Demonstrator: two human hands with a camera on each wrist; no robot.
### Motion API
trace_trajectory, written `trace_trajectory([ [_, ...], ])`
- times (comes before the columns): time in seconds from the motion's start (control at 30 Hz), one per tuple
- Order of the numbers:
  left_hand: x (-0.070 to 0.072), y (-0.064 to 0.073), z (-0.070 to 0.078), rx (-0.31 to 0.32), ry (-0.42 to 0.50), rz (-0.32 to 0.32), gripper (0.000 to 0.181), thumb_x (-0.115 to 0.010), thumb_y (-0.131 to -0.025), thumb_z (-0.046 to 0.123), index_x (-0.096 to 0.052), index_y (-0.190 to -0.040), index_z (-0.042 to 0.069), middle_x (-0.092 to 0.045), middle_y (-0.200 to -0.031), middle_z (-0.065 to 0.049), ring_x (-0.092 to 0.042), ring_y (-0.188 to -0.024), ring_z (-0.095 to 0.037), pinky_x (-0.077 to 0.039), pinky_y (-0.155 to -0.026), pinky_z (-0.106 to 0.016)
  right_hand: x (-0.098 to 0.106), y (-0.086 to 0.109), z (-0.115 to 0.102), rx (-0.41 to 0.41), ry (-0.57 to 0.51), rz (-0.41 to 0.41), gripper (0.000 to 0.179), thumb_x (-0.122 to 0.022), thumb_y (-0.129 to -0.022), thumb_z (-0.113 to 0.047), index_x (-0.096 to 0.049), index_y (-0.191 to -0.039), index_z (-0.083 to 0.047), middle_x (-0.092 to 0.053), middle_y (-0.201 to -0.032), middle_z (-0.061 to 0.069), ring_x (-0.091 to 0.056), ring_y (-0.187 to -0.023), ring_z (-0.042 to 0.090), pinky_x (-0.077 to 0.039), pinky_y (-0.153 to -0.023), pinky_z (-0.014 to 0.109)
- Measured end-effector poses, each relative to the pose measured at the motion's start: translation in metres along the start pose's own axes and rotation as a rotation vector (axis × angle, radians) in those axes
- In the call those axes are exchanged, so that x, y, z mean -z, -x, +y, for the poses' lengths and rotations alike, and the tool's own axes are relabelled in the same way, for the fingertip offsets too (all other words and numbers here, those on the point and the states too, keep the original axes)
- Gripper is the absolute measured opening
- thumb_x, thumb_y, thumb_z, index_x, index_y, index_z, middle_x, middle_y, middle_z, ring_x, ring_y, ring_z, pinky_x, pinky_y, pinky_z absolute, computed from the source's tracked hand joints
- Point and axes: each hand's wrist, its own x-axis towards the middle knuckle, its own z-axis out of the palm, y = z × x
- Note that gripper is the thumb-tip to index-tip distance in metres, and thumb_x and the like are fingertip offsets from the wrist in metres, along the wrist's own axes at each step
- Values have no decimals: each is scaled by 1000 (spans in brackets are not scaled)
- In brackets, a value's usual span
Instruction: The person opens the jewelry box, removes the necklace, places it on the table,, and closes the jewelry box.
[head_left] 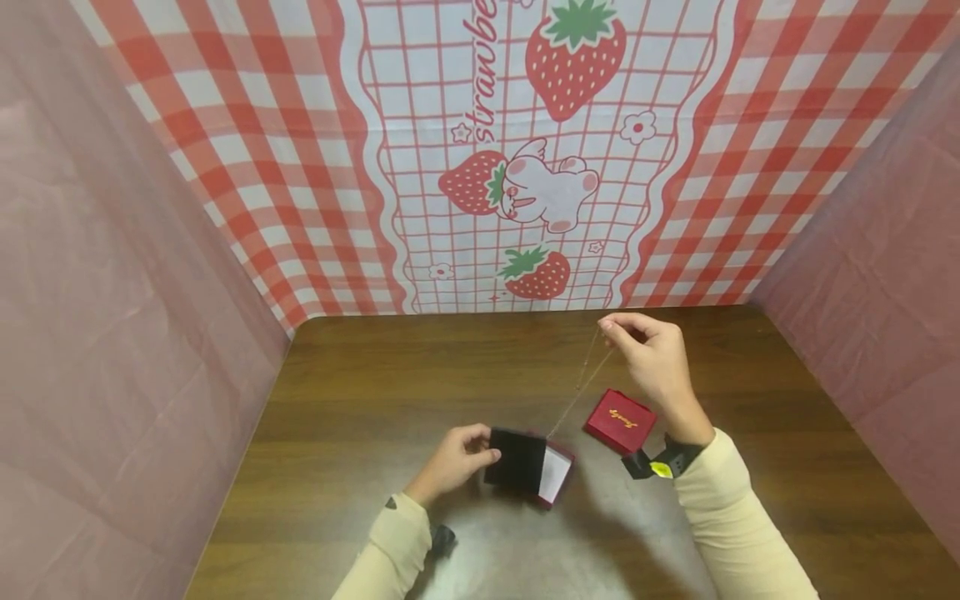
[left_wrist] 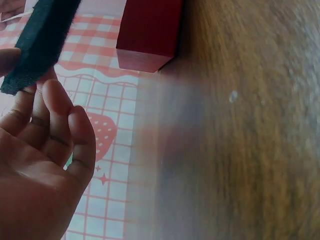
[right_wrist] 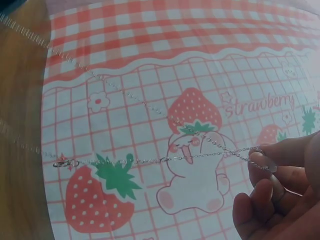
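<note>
My left hand (head_left: 452,460) pinches a flat black jewellery-box insert (head_left: 515,462) by its left edge, thumb on top. In the left wrist view the insert (left_wrist: 42,42) looks thick and foam-like. Beneath and to the right of it stands an open red box base (head_left: 556,473) with a white inside, partly hidden by the insert. Raised at the right, my right hand (head_left: 654,360) pinches a thin necklace (right_wrist: 227,152) between thumb and fingertips. The chain slopes down in two strands, one reaching the insert's right edge. A small clasp shows on the lower strand in the right wrist view.
A red box lid (head_left: 619,421) with gold lettering lies on the wooden table (head_left: 360,392), right of the base and below the right hand. A strawberry-patterned cloth (head_left: 480,242) hangs behind the table, and pinkish curtains (head_left: 135,333) flank both sides.
</note>
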Motion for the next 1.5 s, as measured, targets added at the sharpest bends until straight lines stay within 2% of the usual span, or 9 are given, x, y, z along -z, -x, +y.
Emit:
trace_trajectory([
  [0.17, 3, 3, 4, -49, 48, -8, 7, -62, -83, -3, -61, -86, -9, -61, -77, -16, -51, -69, 0, -45, -67, -16, 4, -4, 2, -2, -9, 31, 14, -68, -89, -5, -73, -93, 7, -60, -66, -23, -54, -61, -6, -43, -55, 9],
  [0.33, 5, 1, -10, -91, 157, -21, 15, -58, -82, -3, -62, -93, -12, -64, -89, -30, -58, -75, 0, -52, -71, -19, 7, -7, 7, -34, 2, 134, 15, -70, -89, -10, -75, -90, 5, -58, -61, -21, -49, -56, -4, -35, -50, 13],
  [0.57, 6, 2, -10, -40, 164, -42, 14, -53, -82, -9, -60, -94, -13, -64, -91, -32, -60, -75, -1, -53, -70, -20, 10, -12, 10, -46, -44, 263, 19, -69, -89, -11, -74, -91, 7, -59, -61, -22, -49, -55, -6, -32, -46, 13],
  [0.7, 7, 2, -4, -21, 138, -36, 12, -52, -83, -9, -59, -92, -13, -63, -88, -28, -57, -75, -1, -51, -71, -19, 14, -14, 12, -63, 19, 194, 20, -69, -90, -14, -74, -92, 6, -58, -61, -20, -48, -55, -5, -34, -47, 13],
  [0.8, 6, 0, -3, -5, 82, 0, 4, -55, -85, -6, -56, -85, -10, -60, -78, -15, -52, -70, 0, -46, -68, -18, 17, -14, 14, -77, 66, 128, 20, -69, -91, -15, -74, -93, 5, -58, -61, -18, -49, -55, -3, -38, -49, 13],
  [0.93, 1, -4, -8, 40, 20, 49, 13, -63, -88, 3, -52, -82, -2, -56, -77, -2, -49, -68, -1, -43, -65, -19, 19, -14, 15, -89, 94, 108, 21, -69, -90, -15, -74, -93, 5, -59, -62, -17, -49, -57, -2, -38, -50, 14],
  [1.17, -7, -9, -9, 43, -9, 28, 23, -67, -90, 17, -60, -99, -2, -71, -100, -21, -68, -92, -25, -54, -78, -31, 16, -6, 9, -34, 112, 34, 18, -69, -90, -12, -74, -94, 5, -59, -65, -20, -51, -61, -6, -40, -53, 11],
  [1.37, -13, -13, -7, 36, -64, 10, 32, -68, -90, 21, -64, -109, -5, -72, -102, -22, -70, -95, -32, -57, -81, -36, 10, 4, -1, 21, 131, -66, 14, -71, -88, -9, -74, -93, 3, -68, -70, 11, -54, -60, -5, -42, -53, 13],
  [1.5, -16, -15, -6, 54, -109, 15, 33, -70, -88, 21, -66, -109, -4, -74, -99, -19, -71, -92, -29, -57, -81, -34, 10, 7, -7, 31, 146, -111, 14, -71, -87, -10, -74, -95, 1, -68, -73, 17, -52, -60, -1, -41, -53, 15],
])
